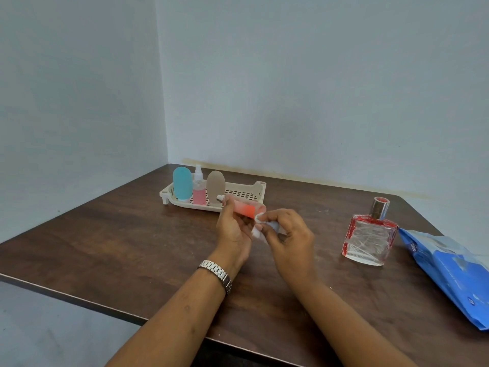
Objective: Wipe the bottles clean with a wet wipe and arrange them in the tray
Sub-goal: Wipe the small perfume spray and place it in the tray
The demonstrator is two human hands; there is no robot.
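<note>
Brown table [132,234] is carrying everything. Blue wipe pack [449,271] is lying at the right edge; its white lettering is too small to read. Cream tray [246,192] is holding three upright bottles at its left end, judged finished: blue bottle [182,183], beige bottle [215,185], pink spray bottle [198,192]. Glass perfume bottle [369,238] is waiting outside the tray, showing no legible label. Left hand [232,229] is gripping the orange bottle [246,209] just before the tray, fingers curled round it. Right hand [288,234] is pinching the wet wipe [260,229] against its base. Two bottles are awaiting placement.
</note>
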